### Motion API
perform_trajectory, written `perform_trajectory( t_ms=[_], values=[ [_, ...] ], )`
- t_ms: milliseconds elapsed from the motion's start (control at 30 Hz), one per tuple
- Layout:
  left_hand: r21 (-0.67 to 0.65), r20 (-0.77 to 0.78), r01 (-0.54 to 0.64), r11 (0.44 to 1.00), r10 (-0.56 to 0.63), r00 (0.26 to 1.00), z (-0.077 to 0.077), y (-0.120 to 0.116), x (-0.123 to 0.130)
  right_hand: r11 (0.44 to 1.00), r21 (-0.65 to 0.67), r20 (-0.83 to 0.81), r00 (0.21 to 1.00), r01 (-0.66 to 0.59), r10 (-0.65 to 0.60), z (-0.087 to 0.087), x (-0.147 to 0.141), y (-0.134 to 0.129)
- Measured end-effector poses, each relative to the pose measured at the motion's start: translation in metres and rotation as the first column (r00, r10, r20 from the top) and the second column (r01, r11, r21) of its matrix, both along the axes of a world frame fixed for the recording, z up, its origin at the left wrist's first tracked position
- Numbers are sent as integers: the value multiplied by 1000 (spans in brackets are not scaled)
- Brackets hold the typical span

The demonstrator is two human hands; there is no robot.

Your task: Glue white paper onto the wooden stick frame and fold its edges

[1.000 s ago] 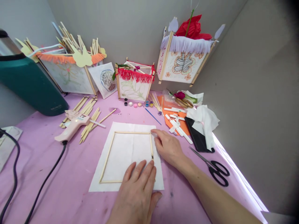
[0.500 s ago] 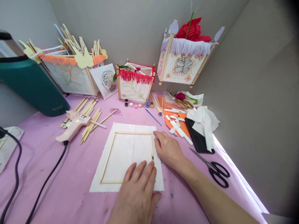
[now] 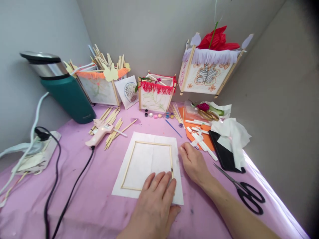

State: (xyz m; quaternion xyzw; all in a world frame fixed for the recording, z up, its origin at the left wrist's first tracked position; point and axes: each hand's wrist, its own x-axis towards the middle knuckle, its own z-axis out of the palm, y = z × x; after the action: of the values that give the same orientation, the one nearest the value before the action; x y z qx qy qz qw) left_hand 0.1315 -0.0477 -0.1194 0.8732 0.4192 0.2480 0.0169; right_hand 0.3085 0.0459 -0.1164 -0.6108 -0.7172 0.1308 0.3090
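Note:
A square frame of thin wooden sticks (image 3: 153, 143) lies on a sheet of white paper (image 3: 149, 166). My left hand (image 3: 159, 199) rests flat with its fingers stretched over the frame's lower right corner, which it hides. Just off the paper's right edge is my right hand (image 3: 194, 162), its fingers curled together; whether anything small is between them I cannot make out. A dark mark shows on the frame's right stick, by my left fingertips.
A pink glue gun (image 3: 99, 134) and wooden sticks (image 3: 113, 132) lie left of the paper, below a teal bottle (image 3: 69, 98). To the right are scissors (image 3: 240, 187), a black phone (image 3: 224, 152) and white markers (image 3: 200, 139). Decorated paper lanterns (image 3: 156, 99) stand behind.
The view has turned left, so things appear further right. My right hand has drawn away from the frame's upper right corner, off the paper. My left hand stays on the frame.

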Motion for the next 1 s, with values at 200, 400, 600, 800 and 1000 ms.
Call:
perform_trajectory(
  t_ms=[200,400,600,800,1000],
  values=[
    [18,131,27,999,-29,991,26,4,-16,999,41,-15,1000,-1,2,0,1,-3],
    [76,47,-31,997,27,999,60,45,-58,997,59,-181,982,59,-47,10,2,-1],
    [-92,-115,-21,996,10,993,71,94,-55,999,-19,-116,992,46,-48,32,0,14],
    [-254,-209,-19,967,-36,977,56,141,-27,989,-138,102,994,46,-32,27,-11,9],
    [-282,-217,29,959,-93,972,38,165,-11,985,-156,348,938,71,-12,19,-19,-5]
  ],
)
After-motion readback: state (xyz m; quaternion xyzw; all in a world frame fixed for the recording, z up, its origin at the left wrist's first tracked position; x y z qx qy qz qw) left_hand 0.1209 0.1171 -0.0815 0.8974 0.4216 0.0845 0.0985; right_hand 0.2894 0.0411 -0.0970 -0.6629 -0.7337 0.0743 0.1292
